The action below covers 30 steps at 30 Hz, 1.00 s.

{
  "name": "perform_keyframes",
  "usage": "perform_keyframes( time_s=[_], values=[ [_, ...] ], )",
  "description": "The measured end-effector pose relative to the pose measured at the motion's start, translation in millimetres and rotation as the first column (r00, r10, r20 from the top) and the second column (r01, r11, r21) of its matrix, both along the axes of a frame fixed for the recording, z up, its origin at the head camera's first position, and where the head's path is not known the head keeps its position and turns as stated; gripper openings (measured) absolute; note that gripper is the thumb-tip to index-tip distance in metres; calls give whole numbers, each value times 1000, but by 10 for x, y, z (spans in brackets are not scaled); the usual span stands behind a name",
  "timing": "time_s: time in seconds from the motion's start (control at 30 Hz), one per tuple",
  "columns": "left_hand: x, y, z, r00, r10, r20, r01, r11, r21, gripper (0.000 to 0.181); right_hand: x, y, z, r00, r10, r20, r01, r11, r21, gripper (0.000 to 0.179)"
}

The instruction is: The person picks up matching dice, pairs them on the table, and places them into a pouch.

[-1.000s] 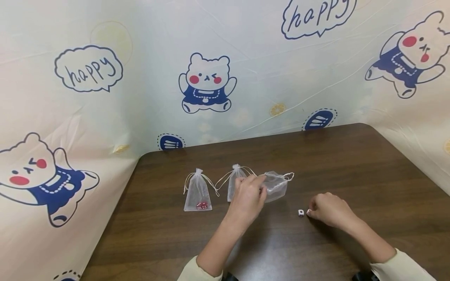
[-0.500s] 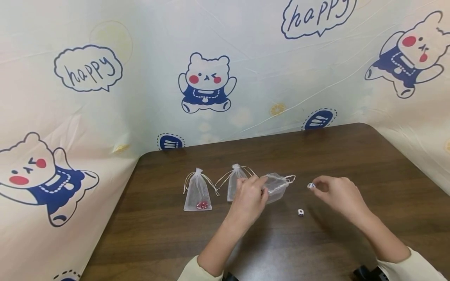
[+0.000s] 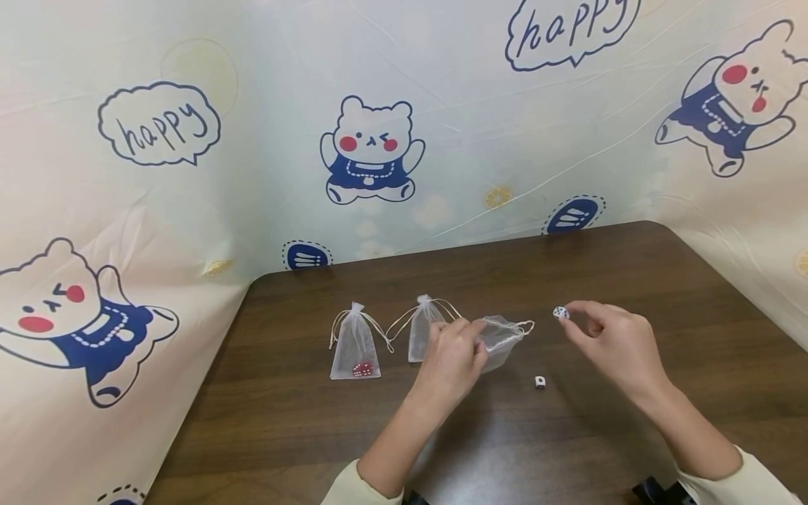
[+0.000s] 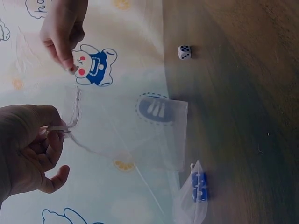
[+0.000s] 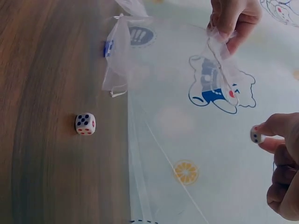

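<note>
My left hand (image 3: 451, 354) grips a sheer white drawstring pouch (image 3: 501, 351) by its neck. In the left wrist view the pouch (image 4: 135, 130) hangs upright with no die showing through its mesh. To its right, my right hand (image 3: 621, 347) pinches a white die (image 3: 560, 313) between thumb and forefinger, apart from the pouch. In the right wrist view that die (image 5: 257, 135) shows dark dots at the fingertips. Another white die (image 3: 540, 382) rests on the table below and between the hands.
On the brown table (image 3: 278, 435) a tied pouch (image 3: 355, 344) at the left holds red dice (image 3: 362, 369). A second tied pouch (image 3: 421, 330), partly behind my left hand, has blue dice (image 4: 199, 186) inside. A printed cloth (image 3: 252, 140) hangs behind the table.
My right hand has picked one white die off the table and raised it. The left hand and its pouch have shifted slightly to the right. The other die has stayed put.
</note>
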<state>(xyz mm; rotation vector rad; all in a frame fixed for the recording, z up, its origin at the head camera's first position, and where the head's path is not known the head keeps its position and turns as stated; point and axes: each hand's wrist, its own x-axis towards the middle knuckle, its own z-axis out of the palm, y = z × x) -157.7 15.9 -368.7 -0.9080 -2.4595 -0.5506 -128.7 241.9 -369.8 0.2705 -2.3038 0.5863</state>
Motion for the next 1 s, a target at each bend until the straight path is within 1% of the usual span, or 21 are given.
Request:
perform_keyframes(
  time_s=[0.2,0.3,0.4,0.5,0.53,0.63,0.67,0.8,0.9,1.0],
  values=[
    [16,13,-4,1000,-8,-1,8,1000,-16,26,4,-45,20,997,35,-63,-39,996,-74,22],
    [19,15,-6,1000,-7,2,7,1000,-25,26,0,-83,20,992,71,-100,-81,991,-105,24],
    [20,18,-4,1000,-12,4,13,999,-31,26,-7,-134,13,983,118,-143,-135,984,-116,26],
    [22,27,3,1000,-25,7,26,999,-32,26,-16,-200,-1,969,171,-178,-192,976,-108,16],
    [24,29,6,1000,-29,11,30,999,-33,26,-19,-224,-5,965,187,-184,-208,973,-101,20],
    [25,36,11,999,-37,15,37,999,-38,26,-29,-291,-20,954,230,-191,-249,965,-78,42],
    [24,38,11,999,-38,17,39,998,-40,25,-32,-313,-23,952,240,-191,-258,964,-72,46],
    [19,39,11,999,-38,0,38,998,-40,25,-41,-380,-28,942,277,-189,-290,956,-48,45],
    [20,34,13,999,-35,-15,35,999,-29,25,-50,-419,-34,937,291,-195,-301,953,-24,44],
    [24,28,19,999,-32,-16,32,999,-20,25,-61,-447,-45,933,296,-205,-301,954,8,43]
  ],
)
